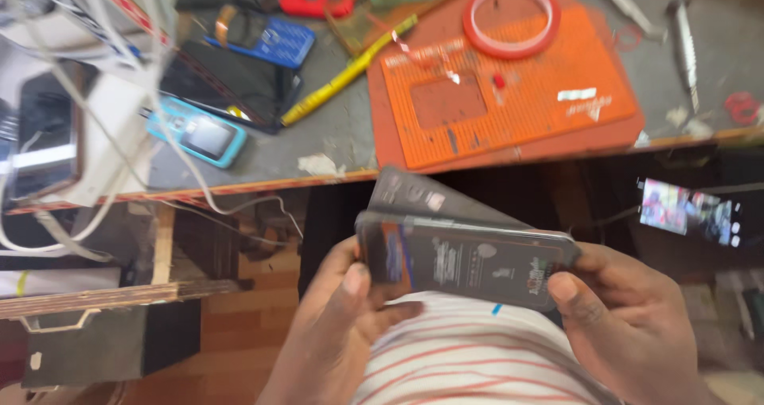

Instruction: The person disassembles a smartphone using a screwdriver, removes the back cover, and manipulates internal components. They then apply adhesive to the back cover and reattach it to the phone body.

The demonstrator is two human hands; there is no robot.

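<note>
We held a flat dark package (pixel 469 262) over our lap, left hand (pixel 338 317) curled shut on its left end, thumb on top, right hand (pixel 629 317) pinching its right corner, second dark package (pixel 430 198) just behind our fingers, contents hidden, orange mat (pixel 517 95) well beyond on the bench (pixel 334 134).

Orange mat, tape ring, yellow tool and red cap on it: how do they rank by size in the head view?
1. Orange mat
2. Yellow tool
3. Tape ring
4. Red cap
All lie on one bench, so nearness hardly matters.
</note>
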